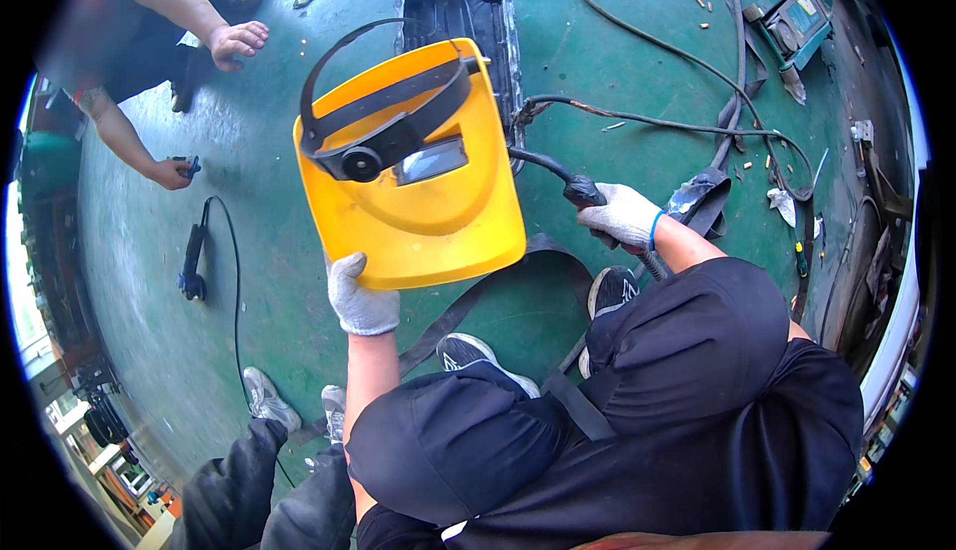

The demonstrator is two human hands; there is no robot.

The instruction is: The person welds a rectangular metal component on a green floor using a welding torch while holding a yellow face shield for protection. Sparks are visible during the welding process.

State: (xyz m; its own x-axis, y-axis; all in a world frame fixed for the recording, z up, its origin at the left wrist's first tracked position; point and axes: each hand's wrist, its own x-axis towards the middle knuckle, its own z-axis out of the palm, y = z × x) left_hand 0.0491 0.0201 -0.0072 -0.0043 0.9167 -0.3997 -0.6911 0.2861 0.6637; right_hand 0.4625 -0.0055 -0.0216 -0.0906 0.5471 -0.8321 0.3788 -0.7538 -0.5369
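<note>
Welding mask [423, 223], glossy green floor [597, 64], dark cable [677, 128]

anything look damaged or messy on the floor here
Yes: the cable right of the dark tray-like object looks worn, with rough, brownish patches near its end. Small orange-brown bits lie scattered on the green floor, like litter.

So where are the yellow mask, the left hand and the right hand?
Yellow mask [426, 202]: head view, middle of its inner side.
Left hand [362, 298]: head view, its gloved middle.
Right hand [621, 216]: head view, its gloved back.
</note>
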